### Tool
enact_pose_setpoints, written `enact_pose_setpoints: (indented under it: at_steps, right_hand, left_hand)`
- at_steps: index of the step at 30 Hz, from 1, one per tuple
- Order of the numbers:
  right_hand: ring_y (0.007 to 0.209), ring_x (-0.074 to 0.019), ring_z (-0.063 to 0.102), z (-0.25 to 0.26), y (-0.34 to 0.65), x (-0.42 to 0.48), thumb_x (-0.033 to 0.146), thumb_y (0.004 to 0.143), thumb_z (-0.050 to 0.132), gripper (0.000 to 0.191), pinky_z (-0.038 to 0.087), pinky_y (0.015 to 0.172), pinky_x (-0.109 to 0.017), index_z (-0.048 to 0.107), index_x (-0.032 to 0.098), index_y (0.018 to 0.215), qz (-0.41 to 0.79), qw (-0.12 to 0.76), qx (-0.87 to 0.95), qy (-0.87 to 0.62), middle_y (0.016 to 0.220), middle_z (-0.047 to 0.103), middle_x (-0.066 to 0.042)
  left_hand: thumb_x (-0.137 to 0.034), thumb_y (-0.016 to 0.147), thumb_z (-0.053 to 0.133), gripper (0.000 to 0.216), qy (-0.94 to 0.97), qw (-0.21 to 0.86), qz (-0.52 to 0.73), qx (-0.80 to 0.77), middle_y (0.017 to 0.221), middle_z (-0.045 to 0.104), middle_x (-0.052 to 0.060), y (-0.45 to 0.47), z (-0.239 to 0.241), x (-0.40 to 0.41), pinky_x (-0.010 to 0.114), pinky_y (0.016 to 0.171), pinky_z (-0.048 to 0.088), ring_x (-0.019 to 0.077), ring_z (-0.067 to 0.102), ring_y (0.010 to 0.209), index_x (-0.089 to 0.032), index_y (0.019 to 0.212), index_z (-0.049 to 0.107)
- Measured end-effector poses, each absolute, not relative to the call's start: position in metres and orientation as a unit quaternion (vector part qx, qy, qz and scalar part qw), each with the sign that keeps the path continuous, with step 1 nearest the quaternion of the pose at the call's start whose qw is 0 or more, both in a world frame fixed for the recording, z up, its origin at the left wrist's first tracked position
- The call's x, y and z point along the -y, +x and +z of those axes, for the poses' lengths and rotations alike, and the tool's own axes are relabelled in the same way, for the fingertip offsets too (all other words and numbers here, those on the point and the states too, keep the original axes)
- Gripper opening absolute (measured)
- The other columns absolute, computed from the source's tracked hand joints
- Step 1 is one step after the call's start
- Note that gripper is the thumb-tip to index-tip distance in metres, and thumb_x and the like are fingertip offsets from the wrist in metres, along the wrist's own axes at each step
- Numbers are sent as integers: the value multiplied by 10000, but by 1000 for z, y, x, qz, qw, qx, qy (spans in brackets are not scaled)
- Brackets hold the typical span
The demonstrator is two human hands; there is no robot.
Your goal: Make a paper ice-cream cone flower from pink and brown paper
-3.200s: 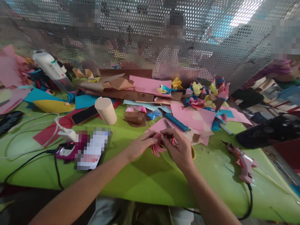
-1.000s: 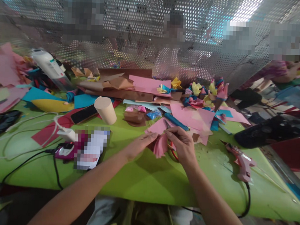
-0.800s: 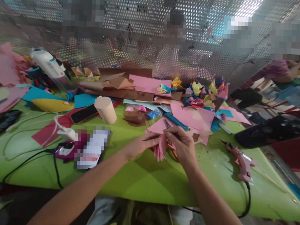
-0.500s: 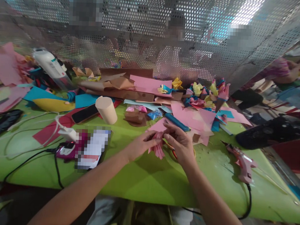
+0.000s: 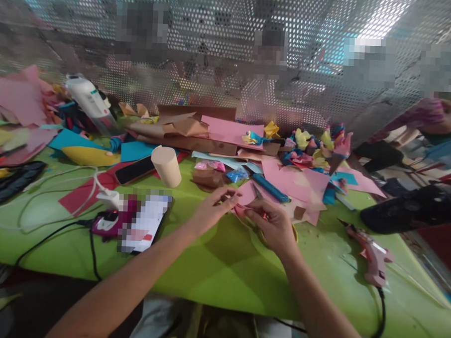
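Note:
My left hand and my right hand meet over the green table, both pinched on a small folded pink paper piece held edge-on between them. My right hand also grips scissors; the grey blade tip sticks out past the fingers and a bit of red handle shows under them. A yellow ring peeks out under my right palm. Loose pink paper sheets lie just behind my hands.
A pink glue gun with a black cord lies at the right. A beige paper tube, a dark phone, a blue pen-like tool and coloured paper scraps crowd the back. Cables and a blurred phone sit left. A perforated metal screen stands behind.
The pink piece hung fanned out below my fingers; now it is held flatter and higher between both hands. Both hands have drifted slightly away from me.

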State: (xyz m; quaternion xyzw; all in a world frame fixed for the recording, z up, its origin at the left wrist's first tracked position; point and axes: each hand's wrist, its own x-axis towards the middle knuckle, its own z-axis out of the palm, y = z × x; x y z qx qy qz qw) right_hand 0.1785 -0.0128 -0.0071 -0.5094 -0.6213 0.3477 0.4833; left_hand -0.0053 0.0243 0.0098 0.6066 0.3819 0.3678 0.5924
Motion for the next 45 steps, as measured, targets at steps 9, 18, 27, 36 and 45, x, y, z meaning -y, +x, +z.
enact_pose_setpoints:
  at_steps: [9, 18, 27, 36, 45]
  right_hand:
    - [610, -158, 588, -6, 179, 11, 408, 736, 761, 214, 468, 583, -277, 702, 203, 744, 460, 497, 542, -497, 668, 682, -8]
    - [831, -221, 644, 0, 179, 15, 485, 790, 707, 307, 486, 740, -316, 736, 208, 921, 414, 473, 597, -499, 895, 732, -53]
    - [567, -132, 491, -12, 174, 12, 446, 775, 697, 265, 356, 527, -249, 700, 183, 750, 420, 492, 537, -541, 646, 624, -6]
    - [701, -176, 583, -8, 174, 13, 441, 783, 716, 247, 424, 633, -269, 731, 205, 854, 364, 452, 602, -549, 764, 688, -18]
    - [626, -176, 611, -6, 167, 18, 401, 860, 640, 210, 460, 604, -275, 716, 219, 786, 260, 487, 625, -553, 690, 701, -15]
  left_hand:
    - [-469, 824, 694, 317, 545, 669, 387, -325, 810, 666, 25, -9, 18, -29, 269, 752, 511, 133, 617, 753, -157, 877, 684]
    - [-405, 788, 742, 265, 531, 653, 425, -334, 765, 686, 5, -9, 15, -32, 294, 736, 580, 137, 676, 695, -161, 869, 676]
    - [-368, 897, 612, 195, 633, 530, 458, -329, 790, 639, 0, -5, 13, -24, 225, 625, 509, 107, 619, 666, -176, 911, 649]
    - [-241, 855, 638, 70, 699, 443, 417, -377, 803, 693, 10, -6, 13, -26, 228, 683, 459, 135, 624, 765, -185, 817, 657]
    - [-374, 826, 698, 214, 600, 566, 422, -377, 847, 705, 31, -3, 7, -27, 253, 727, 493, 146, 636, 780, -171, 889, 672]
